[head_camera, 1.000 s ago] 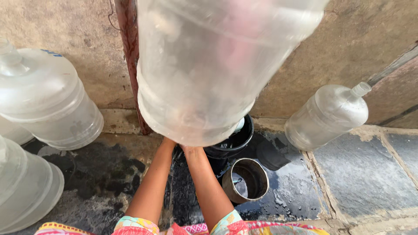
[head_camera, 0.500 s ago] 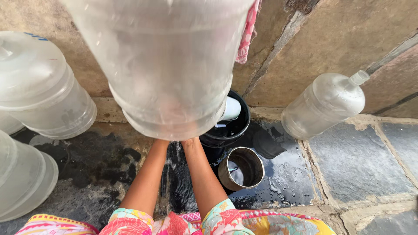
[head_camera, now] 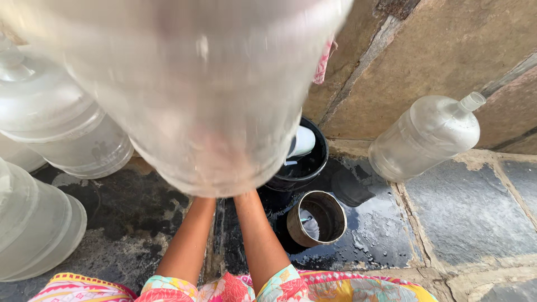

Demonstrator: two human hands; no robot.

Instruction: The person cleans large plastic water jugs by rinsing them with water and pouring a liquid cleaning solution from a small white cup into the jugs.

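While we look down past our own arms, a big translucent water jug (head_camera: 190,95) fills most of the view, blurred and held up close to the camera, its rounded bottom end toward us and its long axis running away from us toward 12 o'clock, so we judge its neck to be on the far, hidden side; both our forearms rise from the patterned clothing at 6 o'clock and disappear behind the jug's lower rim, the left forearm (head_camera: 187,246) at about 7 o'clock and the right forearm (head_camera: 260,240) just beside it at 6 o'clock, so the jug lies straight ahead of and over both hands, and neither hand looks nearer than the other; the hands themselves are hidden behind the plastic, so we cannot tell whether the fingers are clenched on it or spread flat against it; below the jug at 5 o'clock a black bucket (head_camera: 307,162) stands on the wet stone floor (head_camera: 447,223) with a metal cup (head_camera: 316,218) just beside it, a smaller clear bottle (head_camera: 425,137) leans against the wall at 3 o'clock, and more large jugs (head_camera: 50,123) lie at 9 o'clock
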